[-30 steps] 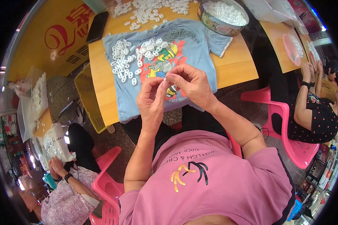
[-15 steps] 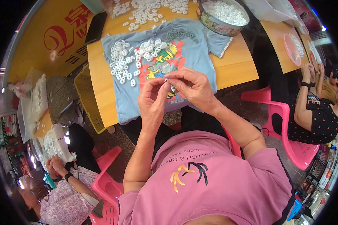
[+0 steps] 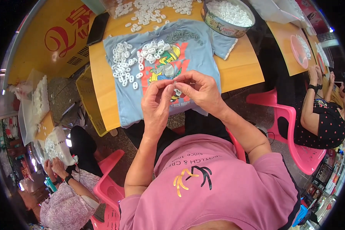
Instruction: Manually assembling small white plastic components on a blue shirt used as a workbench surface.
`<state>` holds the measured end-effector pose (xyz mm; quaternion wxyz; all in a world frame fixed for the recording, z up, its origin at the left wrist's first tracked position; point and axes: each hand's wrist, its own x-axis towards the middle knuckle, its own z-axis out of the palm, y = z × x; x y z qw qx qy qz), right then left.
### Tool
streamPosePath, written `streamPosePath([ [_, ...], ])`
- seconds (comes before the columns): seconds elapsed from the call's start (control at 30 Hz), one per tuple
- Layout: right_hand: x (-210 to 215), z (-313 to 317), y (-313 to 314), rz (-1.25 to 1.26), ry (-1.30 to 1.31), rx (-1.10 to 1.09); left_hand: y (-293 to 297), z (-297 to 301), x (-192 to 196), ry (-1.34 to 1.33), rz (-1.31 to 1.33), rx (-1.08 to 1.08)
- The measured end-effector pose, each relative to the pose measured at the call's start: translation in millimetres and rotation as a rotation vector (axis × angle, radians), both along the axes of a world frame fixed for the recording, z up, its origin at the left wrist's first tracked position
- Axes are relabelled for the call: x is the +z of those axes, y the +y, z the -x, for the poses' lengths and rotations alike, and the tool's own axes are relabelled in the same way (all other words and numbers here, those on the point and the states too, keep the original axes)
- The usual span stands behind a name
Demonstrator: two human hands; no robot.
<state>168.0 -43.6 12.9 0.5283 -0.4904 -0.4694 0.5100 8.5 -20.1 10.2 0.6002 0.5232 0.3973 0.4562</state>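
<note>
The left hand and the right hand are meeting fingertip to fingertip above the lower part of a blue T-shirt, thumbs and forefingers pinching a small pale piece between them, while the other fingers are curling inward and hiding most of its shape. The T-shirt is lying spread over a wooden table, and up and to the left of the hands a heap of white oval pieces is covering part of its print; beyond that heap, a low pile of small dark parts is resting on the cloth. Because only the very tips are gripping something so tiny, a slip or an uneven push could be sending it down onto the patterned cloth, where it would be hard to spot, or past the near edge toward the floor. The T-shirt is overhanging that edge, so a snagging forearm or a shifting knee could be tugging it and scattering the ovals. A stray elbow seems less risky for the round tin, which is standing farther off to the right
</note>
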Motion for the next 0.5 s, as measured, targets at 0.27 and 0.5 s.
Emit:
streamPosePath([
  [0.27, -10.7, 4.4, -2.0, -0.063, 0.180, -0.082, -5.2, -10.3, -14.4, -0.231, 0.196, 0.011],
  [0.5, -8.2, -45.8, 39.5, -0.406, -0.669, -0.164, 2.6, -7.1, -28.0, -0.099, 0.091, 0.090],
])
